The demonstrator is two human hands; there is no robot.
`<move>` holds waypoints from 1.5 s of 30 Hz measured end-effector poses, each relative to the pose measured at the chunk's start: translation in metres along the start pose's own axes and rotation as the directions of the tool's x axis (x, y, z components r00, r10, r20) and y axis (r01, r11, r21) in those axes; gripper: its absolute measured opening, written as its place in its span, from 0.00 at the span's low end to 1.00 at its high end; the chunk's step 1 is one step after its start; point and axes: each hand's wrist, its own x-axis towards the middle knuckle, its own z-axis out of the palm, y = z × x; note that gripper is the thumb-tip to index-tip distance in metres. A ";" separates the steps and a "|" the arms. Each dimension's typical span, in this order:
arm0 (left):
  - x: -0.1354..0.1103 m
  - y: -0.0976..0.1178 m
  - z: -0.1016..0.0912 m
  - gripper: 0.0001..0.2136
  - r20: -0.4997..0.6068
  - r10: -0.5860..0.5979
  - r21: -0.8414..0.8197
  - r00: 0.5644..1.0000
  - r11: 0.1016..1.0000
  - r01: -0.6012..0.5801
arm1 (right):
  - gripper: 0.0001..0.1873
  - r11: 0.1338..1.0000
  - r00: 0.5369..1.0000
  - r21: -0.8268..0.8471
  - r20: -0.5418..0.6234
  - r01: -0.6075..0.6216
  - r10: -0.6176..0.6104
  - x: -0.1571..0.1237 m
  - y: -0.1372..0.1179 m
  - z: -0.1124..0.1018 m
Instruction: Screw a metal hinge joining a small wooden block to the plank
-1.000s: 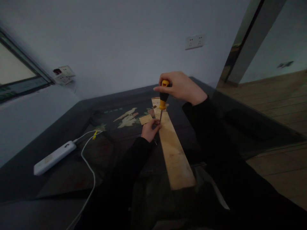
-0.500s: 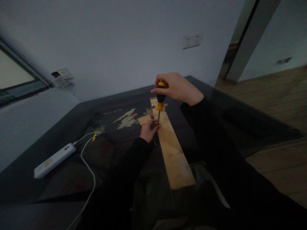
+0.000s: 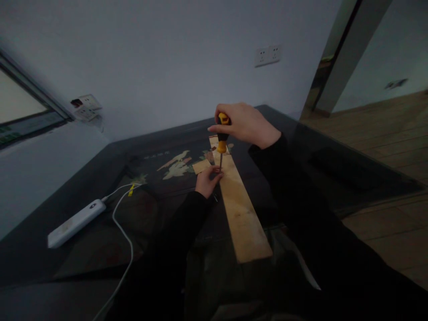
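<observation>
A yellow-and-black screwdriver [image 3: 222, 146] stands nearly upright, its handle gripped from above by my right hand [image 3: 247, 122]. Its shaft points down at the left side of a long wooden board [image 3: 242, 214]. Around the tip, the thumb and fingers of my left hand [image 3: 206, 180] are pinched together at the board's edge. What they pinch is too small and hidden to make out. A small square piece of wood [image 3: 201, 166] lies just beyond my left hand. Close to my left wrist, a thin metal piece [image 3: 216, 198] rests on the dark surface.
A white power strip [image 3: 76, 223] with a white cable [image 3: 122, 227] lies on the left of the dark table [image 3: 157, 154]. The wall with a socket [image 3: 268, 55] stands behind. The near end of the board reaches the table's front edge.
My right hand has turned slightly on the screwdriver handle and shifted a little to the left. My left hand and the board stay in place.
</observation>
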 end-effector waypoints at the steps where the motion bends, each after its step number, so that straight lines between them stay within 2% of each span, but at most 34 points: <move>1: 0.000 0.000 0.000 0.11 0.000 -0.001 0.000 1.000 1.000 0.001 | 0.20 1.000 1.000 0.014 0.006 0.017 -0.017 0.000 0.001 0.000; 5: 0.000 0.000 0.001 0.11 -0.012 -0.012 -0.007 1.000 1.000 0.012 | 0.20 0.984 0.986 0.123 0.090 0.125 -0.137 -0.004 0.005 -0.009; 8: 0.000 0.000 0.001 0.11 -0.004 -0.017 -0.017 1.000 1.000 0.017 | 0.17 0.971 0.975 0.187 0.136 0.151 -0.177 -0.006 0.006 -0.016; 11: 0.000 0.001 0.000 0.10 0.003 -0.015 -0.030 1.000 0.999 0.015 | 0.14 0.974 0.982 0.165 0.084 0.152 -0.167 -0.003 0.003 -0.013; 15: 0.000 -0.001 0.000 0.10 0.013 0.003 -0.039 1.000 0.999 -0.003 | 0.16 0.994 0.996 0.068 -0.020 0.088 -0.087 0.001 0.000 -0.001; 18: 0.001 -0.003 0.001 0.11 0.010 0.007 -0.035 1.000 0.999 -0.007 | 0.16 0.989 0.992 0.079 0.010 0.124 -0.125 0.000 0.000 0.000; 23: 0.001 -0.006 0.003 0.11 -0.006 -0.003 -0.025 1.000 1.000 0.003 | 0.16 0.958 0.966 0.187 0.099 0.219 -0.240 -0.005 0.002 -0.012; 26: 0.000 -0.006 0.003 0.11 -0.007 -0.003 -0.039 1.000 0.999 0.003 | 0.15 0.960 0.968 0.181 0.092 0.213 -0.233 -0.003 0.001 -0.011; 32: 0.000 -0.002 0.000 0.11 0.031 0.013 -0.045 0.999 0.999 -0.012 | 0.19 0.996 0.996 0.034 -0.032 0.081 -0.080 0.003 -0.003 0.004; 36: 0.000 -0.001 0.001 0.11 0.014 0.016 -0.043 1.000 0.999 -0.015 | 0.19 0.983 0.987 0.086 0.008 0.160 -0.161 0.000 -0.002 -0.002; 40: 0.000 0.001 0.001 0.10 0.003 0.005 -0.039 1.000 0.999 -0.005 | 0.17 0.955 0.964 0.197 0.103 0.222 -0.245 -0.005 0.000 -0.015; 42: 0.000 0.001 0.001 0.10 0.007 0.009 -0.040 1.000 0.999 -0.009 | 0.16 0.952 0.960 0.220 0.132 0.215 -0.247 -0.005 0.000 -0.016; 45: 0.000 0.002 0.000 0.09 0.019 0.018 -0.044 1.000 0.999 -0.017 | 0.15 0.972 0.980 0.164 0.077 0.168 -0.182 -0.002 -0.002 -0.009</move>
